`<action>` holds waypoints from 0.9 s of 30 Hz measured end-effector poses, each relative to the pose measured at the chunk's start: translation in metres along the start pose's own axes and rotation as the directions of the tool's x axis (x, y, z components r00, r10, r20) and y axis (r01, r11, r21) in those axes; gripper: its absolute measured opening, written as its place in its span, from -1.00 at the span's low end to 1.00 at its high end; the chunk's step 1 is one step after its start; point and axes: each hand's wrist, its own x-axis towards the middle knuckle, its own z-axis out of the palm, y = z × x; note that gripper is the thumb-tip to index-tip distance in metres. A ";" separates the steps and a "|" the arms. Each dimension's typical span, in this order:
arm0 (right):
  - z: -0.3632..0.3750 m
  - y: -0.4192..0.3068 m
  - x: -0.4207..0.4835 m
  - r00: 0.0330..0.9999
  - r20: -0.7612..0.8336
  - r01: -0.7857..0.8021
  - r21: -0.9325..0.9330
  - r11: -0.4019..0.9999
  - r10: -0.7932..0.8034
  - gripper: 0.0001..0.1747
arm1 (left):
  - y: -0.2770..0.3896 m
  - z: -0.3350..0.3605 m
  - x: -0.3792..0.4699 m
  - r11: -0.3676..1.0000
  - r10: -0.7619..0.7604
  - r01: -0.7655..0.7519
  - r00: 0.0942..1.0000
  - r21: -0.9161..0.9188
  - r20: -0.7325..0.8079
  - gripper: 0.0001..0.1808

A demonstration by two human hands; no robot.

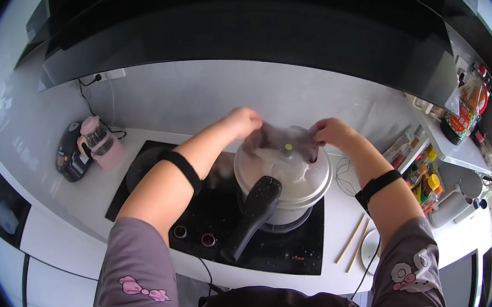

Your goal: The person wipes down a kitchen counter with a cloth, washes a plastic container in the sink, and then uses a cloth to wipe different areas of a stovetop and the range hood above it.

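Note:
A pressure cooker [248,171] with a pale metal lid and a long black handle stands on the right part of a black glass cooktop [206,203]. Above the far side of its lid, a dark, thin, blurred cloth [266,135] is stretched between both hands. My left hand [245,122] pinches its left end, and my right hand [329,134] pinches the right end. Part of the cloth hangs by the lid; whether it touches the lid cannot be told. A small yellow-green spot marks the knob [288,147] at the lid's middle.
Over the cooktop hangs a dark range hood [236,31]. Wooden chopsticks [351,239] and a white round dish [370,251] lie on the counter at right. Bottles and jars [429,185] fill a rack farther right. A pink kettle [104,144] and a black appliance [72,153] stand at left.

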 end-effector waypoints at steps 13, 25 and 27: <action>0.021 -0.005 -0.021 0.977 -0.014 0.193 -0.386 0.902 -0.215 -0.71 | -0.028 -0.011 -0.034 0.879 0.314 -0.356 0.933 0.317 0.178 -0.52; 0.012 -0.047 -0.040 0.990 -0.062 -0.131 -0.759 0.637 0.129 -0.79 | 0.018 0.005 -0.061 0.875 0.271 -0.197 0.956 0.441 -0.111 -0.77; 0.008 -0.037 -0.048 0.999 -0.043 -0.038 -0.708 0.705 0.010 -0.83 | 0.013 -0.001 -0.059 0.821 0.342 -0.275 0.938 0.501 -0.046 -0.77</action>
